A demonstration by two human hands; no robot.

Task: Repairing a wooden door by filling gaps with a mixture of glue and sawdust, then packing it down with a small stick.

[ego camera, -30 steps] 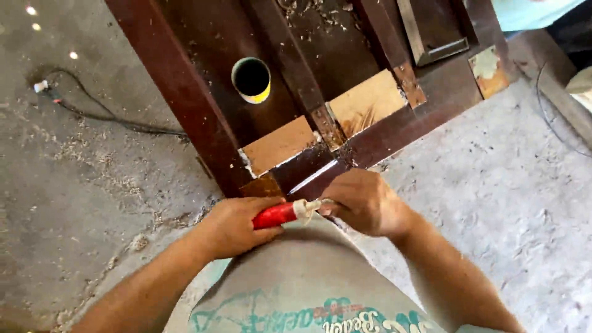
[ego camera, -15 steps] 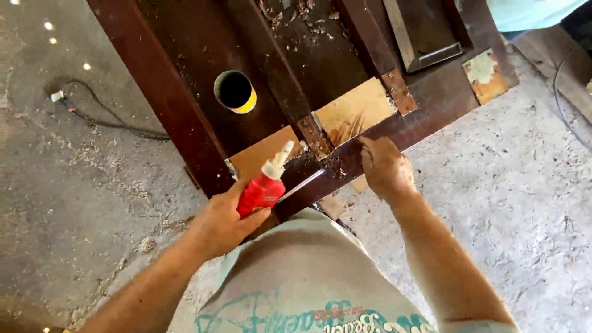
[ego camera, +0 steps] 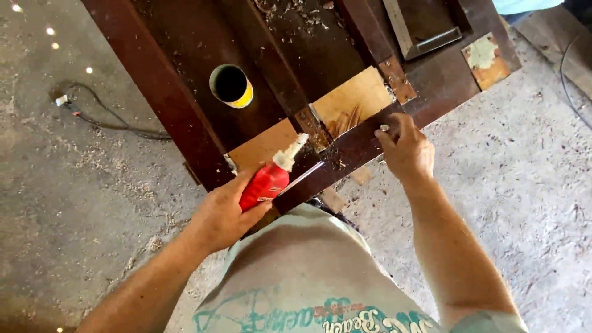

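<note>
Surface: we are looking down on a dark brown wooden frame (ego camera: 185,117) lying over a grey concrete floor (ego camera: 74,203); bare, lighter wood patches (ego camera: 351,98) are showing between its rails.
Room: sawdust and shavings are lying scattered on the floor, a dark cable (ego camera: 117,126) is trailing at the left, and small spots of light are falling near the top left corner.
Left hand: our left hand (ego camera: 225,213) is gripping a red glue bottle (ego camera: 265,182), fingers wrapped around its body, with the white nozzle (ego camera: 290,153) pointing up and to the right.
Bottle position: it is hovering over the near corner of the frame, just beside a light wood patch and the lower rail (ego camera: 345,154).
Right hand: our right hand (ego camera: 404,151) is resting on the lower rail, fingers curled and pressed together against the wood; a small pale object (ego camera: 385,128) is showing at the fingertips, too small to identify.
On the frame: a yellow-rimmed roll (ego camera: 231,86) with a dark hollow is standing well apart from both hands.
Hidden or unclear: the frame is running out of view at the top, a metal piece (ego camera: 419,31) is being cut off there, and our shirt (ego camera: 302,277) is covering the floor below the rail.
</note>
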